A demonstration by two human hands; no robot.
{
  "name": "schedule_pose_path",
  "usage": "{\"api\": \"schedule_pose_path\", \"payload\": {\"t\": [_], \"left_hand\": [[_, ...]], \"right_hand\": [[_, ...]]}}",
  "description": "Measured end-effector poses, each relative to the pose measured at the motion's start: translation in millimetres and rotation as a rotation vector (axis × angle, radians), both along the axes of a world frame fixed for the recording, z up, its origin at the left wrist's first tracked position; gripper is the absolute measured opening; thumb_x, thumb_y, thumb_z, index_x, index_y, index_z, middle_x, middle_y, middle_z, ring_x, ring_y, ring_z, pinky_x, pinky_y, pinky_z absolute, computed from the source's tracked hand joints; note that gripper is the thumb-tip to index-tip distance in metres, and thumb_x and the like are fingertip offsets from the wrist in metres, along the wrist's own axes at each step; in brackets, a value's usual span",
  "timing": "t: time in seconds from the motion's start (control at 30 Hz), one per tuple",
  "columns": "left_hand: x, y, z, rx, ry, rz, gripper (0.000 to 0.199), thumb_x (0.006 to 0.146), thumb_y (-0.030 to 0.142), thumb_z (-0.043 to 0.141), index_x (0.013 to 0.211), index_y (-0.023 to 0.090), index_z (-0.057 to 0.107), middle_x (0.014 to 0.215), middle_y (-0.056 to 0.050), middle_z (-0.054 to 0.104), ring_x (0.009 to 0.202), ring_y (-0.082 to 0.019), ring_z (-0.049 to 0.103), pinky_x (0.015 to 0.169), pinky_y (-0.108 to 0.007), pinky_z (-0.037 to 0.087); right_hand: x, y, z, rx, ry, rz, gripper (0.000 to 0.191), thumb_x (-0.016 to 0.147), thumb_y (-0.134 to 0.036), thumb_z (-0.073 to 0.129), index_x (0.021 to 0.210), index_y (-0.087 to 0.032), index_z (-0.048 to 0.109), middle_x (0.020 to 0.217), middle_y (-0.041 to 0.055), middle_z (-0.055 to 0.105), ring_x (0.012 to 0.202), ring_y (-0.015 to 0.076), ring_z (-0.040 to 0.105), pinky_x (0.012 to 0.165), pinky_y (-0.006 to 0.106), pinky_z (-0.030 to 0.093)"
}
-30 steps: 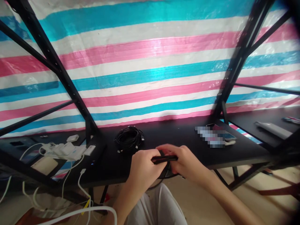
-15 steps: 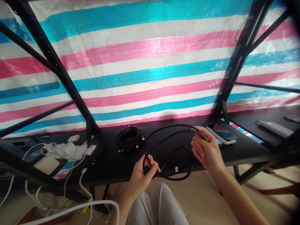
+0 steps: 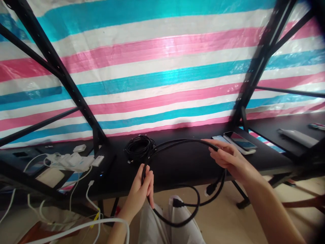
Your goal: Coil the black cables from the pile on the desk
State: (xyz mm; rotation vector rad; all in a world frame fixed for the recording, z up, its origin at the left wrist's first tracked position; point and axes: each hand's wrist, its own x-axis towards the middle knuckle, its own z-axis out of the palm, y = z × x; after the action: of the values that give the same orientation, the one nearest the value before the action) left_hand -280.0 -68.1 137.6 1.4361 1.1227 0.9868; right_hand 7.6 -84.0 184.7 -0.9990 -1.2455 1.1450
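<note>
A thick black cable (image 3: 186, 141) is looped in the air between my two hands, above the front edge of the black table. My left hand (image 3: 146, 186) is closed around the left side of the loop. At the right side, my right hand (image 3: 228, 154) pinches the strands between thumb and fingers. Below, the cable's lower loop hangs over my lap. One black plug (image 3: 177, 203) dangles near my knees, and another plug end (image 3: 210, 189) with a pale tip hangs under my right hand. On the table behind my left hand lies a coiled bundle of black cables (image 3: 139, 148).
Right of the loop, a phone (image 3: 240, 140) lies on a white device. White chargers and a power strip (image 3: 76, 161) crowd the left, with white cords (image 3: 88, 195) trailing down. Black metal frame posts (image 3: 76, 91) slant up on both sides before a striped sheet (image 3: 165, 81).
My left hand has moved left and turned, widening the loop. My right hand has shifted slightly right and down. The hanging part has swung lower, and two plug ends now show.
</note>
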Motion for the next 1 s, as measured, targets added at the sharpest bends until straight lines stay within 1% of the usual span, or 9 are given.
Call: {"api": "schedule_pose_path", "payload": {"t": [0.07, 0.17, 0.37, 0.47, 0.57, 0.7, 0.83, 0.93, 1.0], "left_hand": [[3.6, -1.9, 1.6, 0.000, 0.005, 0.021, 0.030, 0.088, 0.052, 0.040, 0.091, 0.022, 0.039, 0.043, 0.014, 0.034, 0.023, -0.005, 0.032, 0.029, -0.015, 0.022], [8.7, -4.1, 4.6, 0.007, 0.015, 0.024, 0.033, 0.089, 0.054, 0.035, 0.094, 0.022, 0.040, 0.041, 0.014, 0.032, 0.022, -0.004, 0.027, 0.028, -0.015, 0.015], [22.0, -6.1, -2.9, 0.001, 0.083, -0.058, 0.033, 0.082, 0.044, 0.054, 0.103, 0.023, 0.040, 0.045, 0.015, 0.034, 0.027, -0.007, 0.037, 0.033, -0.016, 0.028], [25.9, -3.1, -13.4, 0.191, 0.120, 0.043, 0.026, 0.080, 0.032, 0.059, 0.100, 0.021, 0.045, 0.055, 0.010, 0.042, 0.048, -0.009, 0.051, 0.057, -0.021, 0.045], [26.2, 1.5, -23.6, 0.358, 0.121, 0.231, 0.014, 0.079, 0.026, 0.060, 0.087, 0.020, 0.050, 0.072, 0.003, 0.053, 0.073, -0.012, 0.057, 0.080, -0.026, 0.044], [21.1, 5.7, -28.5, 0.330, 0.151, 0.228, 0.019, 0.081, 0.030, 0.057, 0.068, 0.019, 0.049, 0.064, 0.002, 0.053, 0.062, -0.012, 0.055, 0.071, -0.026, 0.045], [9.0, 10.0, -23.9, 0.240, 0.161, 0.089, 0.017, 0.085, 0.035, 0.053, 0.078, 0.019, 0.053, 0.056, 0.002, 0.055, 0.063, -0.016, 0.060, 0.067, -0.028, 0.046], [-0.1, 13.5, -19.0, 0.278, 0.042, 0.241, 0.020, 0.087, 0.038, 0.049, 0.096, 0.020, 0.051, 0.049, 0.006, 0.050, 0.071, -0.017, 0.064, 0.079, -0.031, 0.047], [-3.3, 13.9, -16.5, 0.277, -0.011, 0.306, 0.027, 0.087, 0.042, 0.048, 0.103, 0.020, 0.049, 0.045, 0.010, 0.043, 0.055, -0.014, 0.060, 0.070, -0.029, 0.050]], "right_hand": [[-4.1, 0.8, 0.9, -0.005, -0.022, -0.052, 0.045, 0.079, -0.050, 0.063, 0.107, -0.015, 0.067, 0.054, -0.0063, 0.022, 0.046, 0.0061, 0.016, 0.042, 0.023, 0.007], [-10.8, 2.3, 2.7, -0.021, -0.021, -0.076, 0.041, 0.081, -0.050, 0.059, 0.096, -0.014, 0.069, 0.053, -0.0063, 0.018, 0.045, 0.0064, 0.014, 0.041, 0.023, 0.006], [-24.1, 4.5, 1.9, 0.032, 0.234, -0.150, 0.035, 0.073, -0.050, 0.068, 0.081, -0.016, 0.067, 0.054, -0.0082, 0.012, 0.044, 0.0051, 0.006, 0.035, 0.019, 0.006], [-31.8, 2.7, -0.4, 0.050, 0.347, -0.149, 0.031, 0.075, -0.048, 0.067, 0.079, -0.017, 0.067, 0.055, -0.0085, 0.011, 0.044, 0.0050, 0.005, 0.035, 0.019, 0.006], [-39.1, -0.3, -3.2, 0.106, 0.375, -0.169, 0.032, 0.074, -0.050, 0.067, 0.074, -0.018, 0.067, 0.053, -0.0087, 0.011, 0.043, 0.0048, 0.005, 0.034, 0.019, 0.006], [-42.1, -0.5, -4.7, 0.165, 0.275, -0.208, 0.034, 0.072, -0.050, 0.069, 0.066, -0.017, 0.064, 0.049, -0.0081, 0.014, 0.041, 0.0045, 0.010, 0.036, 0.019, 0.009], [-31.8, 2.8, -3.3, 0.146, 0.151, -0.269, 0.032, 0.071, -0.047, 0.070, 0.066, -0.016, 0.065, 0.047, -0.0069, 0.019, 0.041, 0.0043, 0.014, 0.037, 0.020, 0.010], [-19.3, 3.9, -6.3, 0.157, -0.009, -0.312, 0.031, 0.070, -0.045, 0.071, 0.067, -0.015, 0.068, 0.047, -0.0051, 0.026, 0.042, 0.0053, 0.020, 0.037, 0.021, 0.013], [-12.7, 3.9, -10.6, 0.171, -0.095, -0.344, 0.030, 0.071, -0.044, 0.071, 0.068, -0.014, 0.068, 0.048, -0.0040, 0.029, 0.043, 0.0061, 0.023, 0.037, 0.021, 0.015]]}}
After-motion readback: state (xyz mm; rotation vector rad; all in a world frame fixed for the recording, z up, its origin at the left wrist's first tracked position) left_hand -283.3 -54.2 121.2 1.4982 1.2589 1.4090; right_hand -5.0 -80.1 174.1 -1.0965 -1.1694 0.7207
